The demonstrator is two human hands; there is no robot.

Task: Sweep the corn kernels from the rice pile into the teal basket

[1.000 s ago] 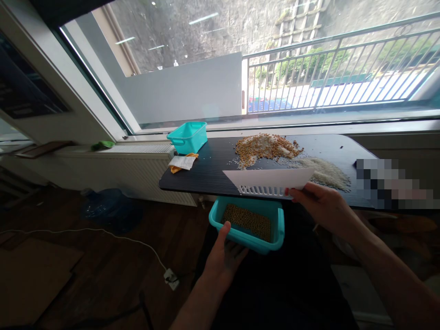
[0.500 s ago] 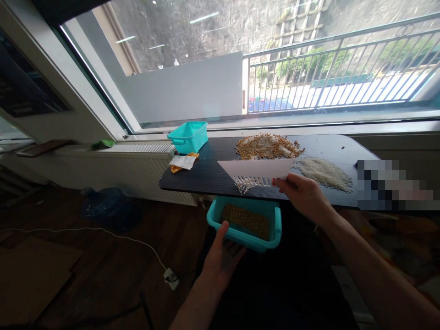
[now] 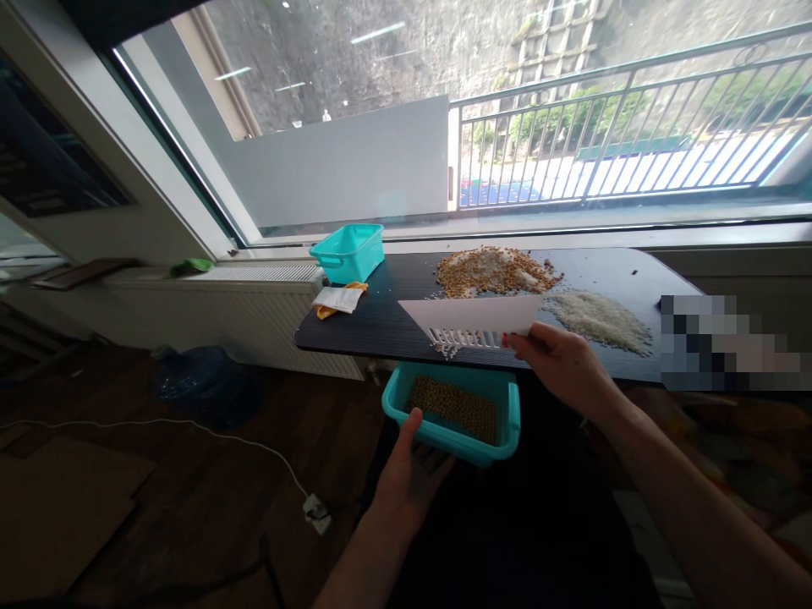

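Note:
My left hand (image 3: 409, 474) grips the near rim of a teal bin (image 3: 501, 440) holding brown beans, kept just below the front edge of the black table (image 3: 381, 321). My right hand (image 3: 562, 364) pinches the right end of a white slotted scraper (image 3: 473, 320) standing on the table near its front edge, with a few white grains under its slots. Behind the scraper lies a mixed pile of beans and rice (image 3: 495, 269). A separate heap of white rice (image 3: 600, 320) sits to the right of the scraper.
A second teal bin (image 3: 348, 251) stands at the table's back left, with a white and orange cloth (image 3: 337, 299) in front of it. A white radiator (image 3: 254, 313) is to the left. A white cable and plug (image 3: 314, 509) lie on the wooden floor, near a blue water jug (image 3: 196, 385).
My right hand has drawn the scraper left and back from the front edge, away from the rice heap. The bin in my left hand has shifted slightly left.

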